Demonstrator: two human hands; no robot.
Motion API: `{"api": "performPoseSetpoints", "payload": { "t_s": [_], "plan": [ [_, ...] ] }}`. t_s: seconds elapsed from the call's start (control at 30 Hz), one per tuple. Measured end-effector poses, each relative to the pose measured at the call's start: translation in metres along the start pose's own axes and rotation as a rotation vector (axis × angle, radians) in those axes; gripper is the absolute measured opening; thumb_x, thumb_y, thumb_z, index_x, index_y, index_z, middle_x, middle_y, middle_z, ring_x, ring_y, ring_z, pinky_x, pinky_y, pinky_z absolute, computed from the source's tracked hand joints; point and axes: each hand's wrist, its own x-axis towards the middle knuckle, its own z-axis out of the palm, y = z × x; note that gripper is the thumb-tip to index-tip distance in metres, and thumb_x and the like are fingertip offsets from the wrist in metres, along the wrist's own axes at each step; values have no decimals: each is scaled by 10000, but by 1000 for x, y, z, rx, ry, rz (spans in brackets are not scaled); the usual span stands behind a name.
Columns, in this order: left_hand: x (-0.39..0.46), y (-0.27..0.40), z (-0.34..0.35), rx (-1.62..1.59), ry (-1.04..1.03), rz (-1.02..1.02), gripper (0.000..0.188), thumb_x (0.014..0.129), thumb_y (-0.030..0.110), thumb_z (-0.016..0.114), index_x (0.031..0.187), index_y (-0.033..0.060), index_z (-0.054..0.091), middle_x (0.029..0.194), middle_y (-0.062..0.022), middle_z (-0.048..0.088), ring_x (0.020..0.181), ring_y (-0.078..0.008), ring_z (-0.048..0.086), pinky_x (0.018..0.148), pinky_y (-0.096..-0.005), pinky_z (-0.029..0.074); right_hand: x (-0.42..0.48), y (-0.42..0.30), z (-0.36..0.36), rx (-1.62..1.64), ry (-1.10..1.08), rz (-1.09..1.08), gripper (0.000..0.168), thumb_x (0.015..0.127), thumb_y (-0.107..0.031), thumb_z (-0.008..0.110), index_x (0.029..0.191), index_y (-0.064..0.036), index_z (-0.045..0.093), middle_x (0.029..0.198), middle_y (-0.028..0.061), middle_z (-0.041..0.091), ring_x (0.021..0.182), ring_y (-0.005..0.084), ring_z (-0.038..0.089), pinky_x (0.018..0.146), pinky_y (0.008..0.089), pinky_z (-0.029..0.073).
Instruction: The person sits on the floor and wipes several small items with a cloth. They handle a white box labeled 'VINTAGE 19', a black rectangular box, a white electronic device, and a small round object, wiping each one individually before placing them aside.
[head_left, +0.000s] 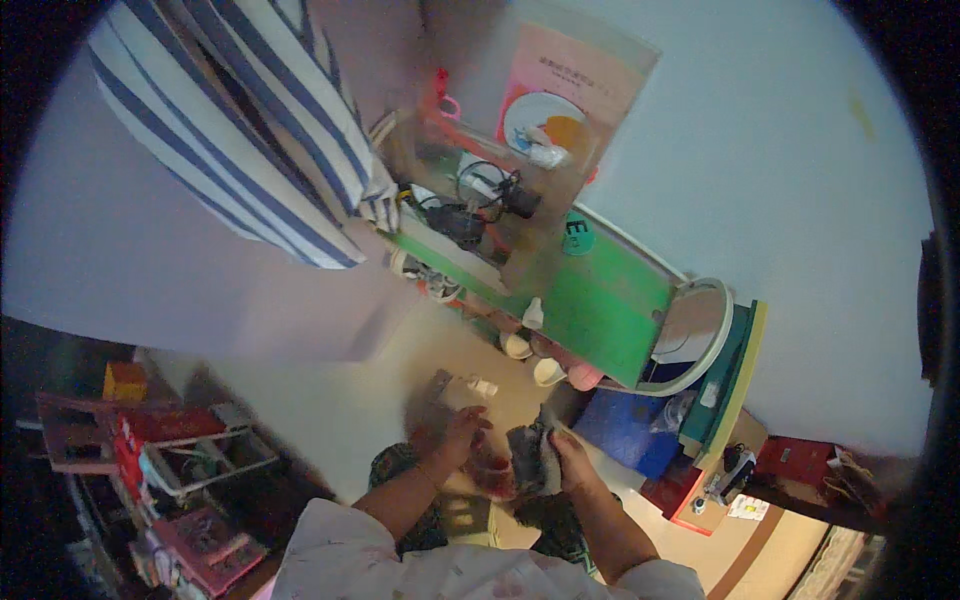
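Observation:
In the lower middle of the head view, my right hand (574, 456) grips a dark grey, soft-looking item (534, 457), which may be cloth; blur hides its exact kind. My left hand (463, 439) is to the left of it, fingers bent and a little apart, with nothing plainly held. A small whitish object (481, 385) lies just beyond my left hand. Below and between the hands is a reddish, see-through container (493, 480), partly blurred.
A green board or tabletop (607, 300) extends ahead, with a white cup-like item (533, 313) at its edge and cups below. A round-cornered mirror (694, 337) leans at its right end. Striped curtain (262, 142) hangs upper left. Cluttered pink shelving (210, 544) stands lower left, a blue box (626, 427) right.

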Motion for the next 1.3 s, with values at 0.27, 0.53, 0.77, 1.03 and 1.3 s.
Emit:
{"api": "performPoseSetpoints", "payload": {
  "t_s": [0.27,0.53,0.77,1.03,1.3],
  "plan": [
    [-61,134,14,233,114,14,285,885,327,445,858,66,557,576,8,442,450,-92,372,393,-245,283,-60,3,57,22,5,173,299,836,-233,531,1030,-5,524,912,83,581,785,191,553,711,324,454],
    [1,184,107,298,178,398,106,795,143,581,833,53,538,650,-3,500,555,-86,445,487,-249,366,-113,-6,62,48,147,172,288,832,-241,539,1002,-8,537,874,76,595,791,182,563,703,322,458],
    [27,177,164,897,436,483,316,667,204,694,831,-5,524,697,-139,578,637,-301,568,594,-379,451,-156,-31,58,137,295,161,384,832,-289,547,1097,-18,482,954,102,571,776,185,571,648,316,485],
    [14,198,231,1081,434,567,282,684,210,657,814,-8,534,707,-192,594,668,-352,591,585,-419,463,-184,-25,34,255,241,101,363,854,-274,508,1105,-16,459,933,104,581,828,213,572,729,346,470],
    [17,189,229,1143,476,562,413,737,306,649,975,-11,534,910,-177,598,829,-327,575,714,-392,446,-238,-25,8,385,357,15,363,852,-253,505,1112,-2,465,972,106,580,861,214,573,764,352,467]
  ]
}}
